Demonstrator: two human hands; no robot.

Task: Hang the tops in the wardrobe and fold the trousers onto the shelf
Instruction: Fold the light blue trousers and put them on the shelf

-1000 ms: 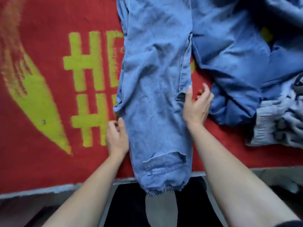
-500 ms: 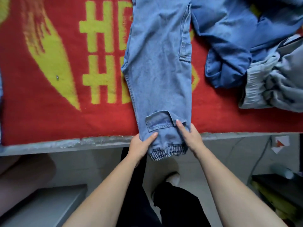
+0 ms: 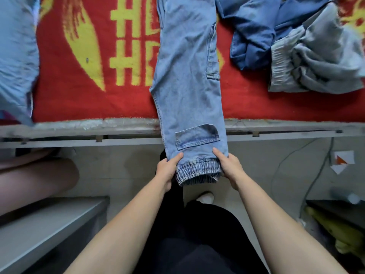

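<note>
Progress: we judge one pair of light jeans (image 3: 187, 80), legs stacked, laid out but not folded; nothing reaches the shelf.
Hands: our left hand (image 3: 167, 171) and right hand (image 3: 229, 167) pinch the cuffs at six o'clock, over the edge.
Left: darker jeans (image 3: 254, 36) and grey garment (image 3: 316, 60) heaped at two o'clock.
Surface: red blanket (image 3: 79, 99), yellow lettering.
Room: pale floor below; no wardrobe seen.

Bedroom: blanketed bed (image 3: 79, 107), strewn clothes (image 3: 316, 62)

Red blanket-covered bed (image 3: 83, 107), light jeans (image 3: 187, 76) overhanging its edge, crumpled clothes (image 3: 296, 42)
</note>
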